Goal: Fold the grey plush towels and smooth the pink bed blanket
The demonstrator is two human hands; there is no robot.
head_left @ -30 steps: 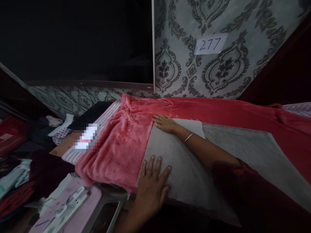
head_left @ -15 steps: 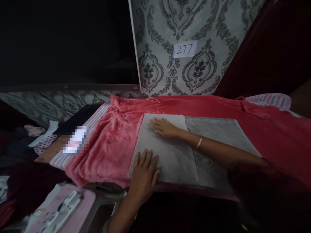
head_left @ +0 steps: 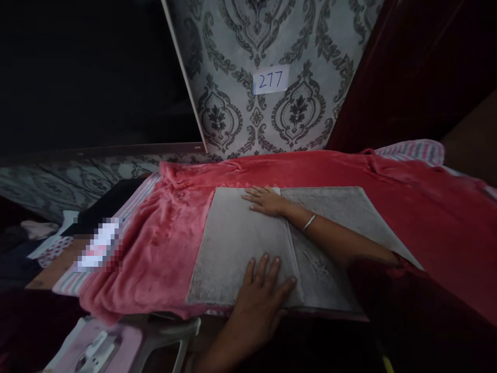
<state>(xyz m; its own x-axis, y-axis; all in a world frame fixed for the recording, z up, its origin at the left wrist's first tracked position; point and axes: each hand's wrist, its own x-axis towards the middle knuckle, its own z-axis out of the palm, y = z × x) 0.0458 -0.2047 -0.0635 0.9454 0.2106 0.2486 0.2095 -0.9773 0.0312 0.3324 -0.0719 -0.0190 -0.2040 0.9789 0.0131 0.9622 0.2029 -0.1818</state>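
Note:
A grey plush cloth (head_left: pixel 233 243) lies flat, its left part a lighter panel that looks folded over the darker right part. Near the panel's front edge, my left hand (head_left: pixel 262 295) rests palm down with fingers spread. My right hand (head_left: pixel 267 201), a bracelet on its wrist, lies flat at the panel's far edge beside the seam between the two parts. Neither hand grips anything. Under the grey cloth spreads a red plush blanket (head_left: pixel 163 248), rumpled on its left side.
Striped fabric (head_left: pixel 415 150) shows under the blanket's edges. A pink-topped stool (head_left: pixel 124 344) with a white object stands at the lower left. A large dark screen (head_left: pixel 93 77) and a paper marked 277 (head_left: pixel 271 80) are on the patterned wall behind.
My left hand has slid right along the front of the grey panel. The right hand stays near the far edge, now closer to the seam. The view has shifted to the right.

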